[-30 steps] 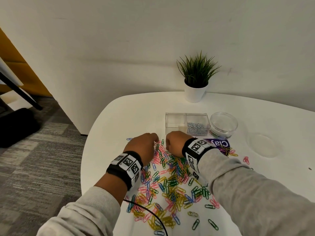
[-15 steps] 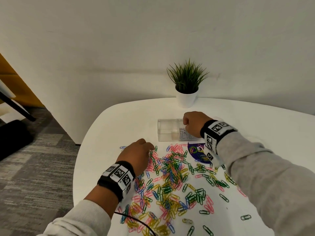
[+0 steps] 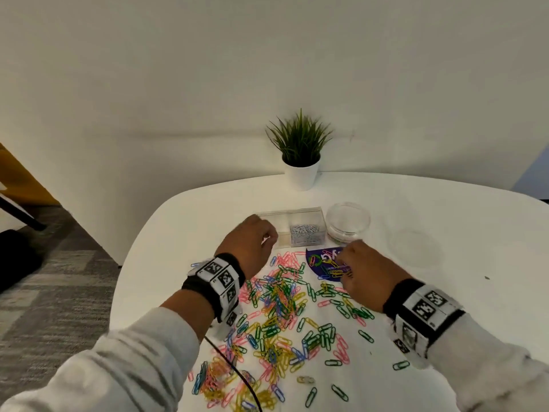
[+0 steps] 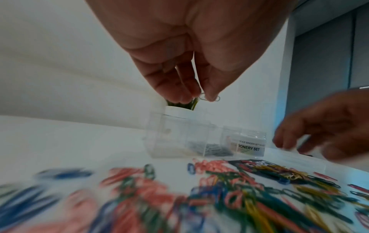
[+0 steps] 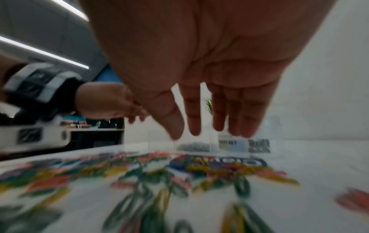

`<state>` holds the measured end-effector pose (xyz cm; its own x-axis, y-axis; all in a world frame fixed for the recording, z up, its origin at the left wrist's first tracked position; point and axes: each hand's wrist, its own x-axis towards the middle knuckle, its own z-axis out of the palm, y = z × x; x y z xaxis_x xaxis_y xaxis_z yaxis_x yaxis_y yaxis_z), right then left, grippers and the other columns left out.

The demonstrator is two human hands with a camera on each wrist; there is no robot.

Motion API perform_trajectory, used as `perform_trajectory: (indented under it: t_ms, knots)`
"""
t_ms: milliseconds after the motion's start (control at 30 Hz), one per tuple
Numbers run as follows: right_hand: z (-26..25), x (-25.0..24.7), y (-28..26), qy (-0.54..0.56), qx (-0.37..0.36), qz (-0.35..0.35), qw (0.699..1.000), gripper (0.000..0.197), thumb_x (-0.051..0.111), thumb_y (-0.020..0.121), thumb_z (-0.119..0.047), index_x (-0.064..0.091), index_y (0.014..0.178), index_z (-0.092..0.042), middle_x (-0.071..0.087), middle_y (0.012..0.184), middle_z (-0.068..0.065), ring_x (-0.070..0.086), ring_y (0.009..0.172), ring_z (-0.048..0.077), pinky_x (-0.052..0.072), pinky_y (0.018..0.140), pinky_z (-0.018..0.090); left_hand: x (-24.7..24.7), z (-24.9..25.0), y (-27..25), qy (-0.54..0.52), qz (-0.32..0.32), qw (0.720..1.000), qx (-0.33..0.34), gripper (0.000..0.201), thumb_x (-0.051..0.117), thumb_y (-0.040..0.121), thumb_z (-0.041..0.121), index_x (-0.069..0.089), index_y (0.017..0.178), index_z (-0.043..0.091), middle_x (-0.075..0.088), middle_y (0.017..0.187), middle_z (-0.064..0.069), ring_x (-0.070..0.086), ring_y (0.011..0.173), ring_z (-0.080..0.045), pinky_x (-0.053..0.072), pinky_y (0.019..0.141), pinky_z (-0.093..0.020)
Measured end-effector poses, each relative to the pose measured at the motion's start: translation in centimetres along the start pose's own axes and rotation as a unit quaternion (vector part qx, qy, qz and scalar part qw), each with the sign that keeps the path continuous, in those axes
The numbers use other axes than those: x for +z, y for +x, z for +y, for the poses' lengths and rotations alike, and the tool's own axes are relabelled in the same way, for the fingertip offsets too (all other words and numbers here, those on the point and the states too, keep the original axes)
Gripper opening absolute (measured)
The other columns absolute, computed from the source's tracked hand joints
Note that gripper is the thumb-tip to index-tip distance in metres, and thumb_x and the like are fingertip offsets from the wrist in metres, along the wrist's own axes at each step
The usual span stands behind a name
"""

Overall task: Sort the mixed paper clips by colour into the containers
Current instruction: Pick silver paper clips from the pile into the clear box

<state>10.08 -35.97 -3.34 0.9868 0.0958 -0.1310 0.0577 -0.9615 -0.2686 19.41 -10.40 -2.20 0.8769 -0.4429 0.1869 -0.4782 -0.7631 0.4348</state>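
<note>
Left hand [image 3: 249, 242] has risen, pinching a pale clip [image 4: 209, 98] by the clear box [image 3: 289, 230]; right hand [image 3: 367, 275] spread.

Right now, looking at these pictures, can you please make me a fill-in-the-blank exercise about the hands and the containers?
1. The left hand pinches one pale paper ____.
2. The right hand holds ____.
3. The silver clips lie in the ____ compartment of the clear box.
4. The plant stands in a ____ pot.
Missing words: clip, nothing, right, white.

head view high above table [image 3: 184, 221], wrist views low, sharing clips [image 3: 279, 304]
</note>
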Motion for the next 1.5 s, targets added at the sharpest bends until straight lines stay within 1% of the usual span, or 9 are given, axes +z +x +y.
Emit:
perform_trajectory:
  t_ms: [100, 300, 567, 667, 733, 833, 1067, 1333, 1500]
  knots:
    - [0.7, 2.0, -1.0, -0.009, 0.047, -0.025, 0.999, 0.052, 0.055, 0.089, -0.039, 0.044, 0.137, -0.023, 0.034, 0.144, 0.004, 0.038, 0.13, 0.025, 0.04, 0.107, 0.041, 0.6, 2.6, 3.4, 0.006, -0.008, 1.0, 0.019, 0.009, 0.055, 0.096, 0.024, 0.063, 0.101, 0.023, 0.053, 0.097, 0.004, 0.056, 0.088, -0.016, 0.048, 0.083, -0.032]
    - [1.3, 2.5, -1.0, -0.006, 0.056, -0.045, 0.997, 0.049, 0.049, 0.092, -0.042, 0.043, 0.135, -0.022, 0.044, 0.138, 0.003, 0.045, 0.125, 0.024, 0.043, 0.103, 0.041, 1.6, 4.2, 7.3, 0.064, -0.075, 0.995, -0.02, 0.027, 0.047, 0.101, 0.025, 0.066, 0.12, 0.021, 0.063, 0.123, -0.004, 0.057, 0.114, -0.024, 0.043, 0.098, -0.031]
    - [1.1, 2.2, -1.0, 0.019, 0.055, -0.027, 0.998, 0.058, 0.046, 0.095, -0.053, 0.038, 0.143, -0.022, 0.033, 0.15, 0.002, 0.041, 0.133, 0.024, 0.038, 0.108, 0.043, -3.9, -5.4, 0.3, 0.089, -0.048, 0.984, -0.148, 0.019, 0.052, 0.098, 0.028, 0.07, 0.106, 0.026, 0.072, 0.106, 0.002, 0.063, 0.098, -0.021, 0.046, 0.087, -0.028]
    - [0.9, 2.2, -1.1, 0.043, 0.032, 0.003, 0.999, 0.053, 0.05, 0.095, -0.045, 0.04, 0.14, -0.019, 0.031, 0.153, 0.001, 0.045, 0.13, 0.023, 0.042, 0.103, 0.036, -5.0, -9.8, -5.0, 0.127, -0.111, 0.966, -0.196, 0.022, 0.052, 0.098, 0.027, 0.07, 0.11, 0.029, 0.068, 0.113, 0.004, 0.061, 0.1, -0.017, 0.044, 0.088, -0.027]
    - [0.6, 2.1, -1.1, 0.048, 0.021, 0.017, 0.998, 0.046, 0.052, 0.095, -0.037, 0.043, 0.136, -0.018, 0.035, 0.149, 0.0, 0.05, 0.123, 0.022, 0.044, 0.095, 0.032, -4.7, -11.2, -8.0, 0.121, -0.143, 0.966, -0.178, 0.022, 0.059, 0.096, 0.033, 0.07, 0.114, 0.032, 0.065, 0.114, 0.005, 0.06, 0.099, -0.014, 0.045, 0.092, -0.028]
    - [-0.8, 2.1, -0.9, 0.039, 0.009, 0.022, 0.999, 0.049, 0.053, 0.096, -0.031, 0.041, 0.142, -0.018, 0.032, 0.154, -0.001, 0.043, 0.133, 0.021, 0.04, 0.104, 0.033, -3.2, -11.6, -10.9, 0.108, -0.172, 0.972, -0.121, 0.033, 0.068, 0.09, 0.033, 0.066, 0.122, 0.035, 0.056, 0.116, 0.002, 0.056, 0.107, -0.016, 0.045, 0.097, -0.03]
    - [-9.7, 4.8, 2.1, -0.021, -0.179, -0.033, 0.983, 0.049, 0.046, 0.099, -0.028, 0.04, 0.147, -0.02, 0.038, 0.151, 0.001, 0.037, 0.139, 0.022, 0.034, 0.114, 0.037, -2.0, -10.1, -12.3, 0.089, -0.136, 0.973, -0.162, 0.039, 0.051, 0.089, 0.039, 0.062, 0.125, 0.032, 0.056, 0.117, 0.001, 0.054, 0.112, -0.021, 0.046, 0.1, -0.037]
    - [-16.3, 6.3, 6.4, -0.075, -0.246, -0.077, 0.963, 0.061, 0.046, 0.093, -0.005, 0.04, 0.148, -0.031, 0.044, 0.147, 0.002, 0.044, 0.133, 0.028, 0.042, 0.107, 0.043, -2.5, -9.7, -12.5, 0.067, -0.089, 0.974, -0.196, 0.02, 0.053, 0.097, 0.028, 0.061, 0.116, 0.032, 0.055, 0.109, 0.004, 0.058, 0.101, -0.019, 0.047, 0.087, -0.03]
    - [-17.3, 6.6, 8.2, -0.071, -0.234, -0.056, 0.968, 0.038, 0.046, 0.098, -0.022, 0.055, 0.134, -0.029, 0.052, 0.123, 0.007, 0.052, 0.112, 0.03, 0.05, 0.09, 0.044, -2.7, -9.4, -13.0, 0.083, -0.106, 0.977, -0.164, 0.028, 0.051, 0.098, 0.039, 0.065, 0.122, 0.035, 0.055, 0.116, 0.001, 0.058, 0.105, -0.021, 0.049, 0.092, -0.036]
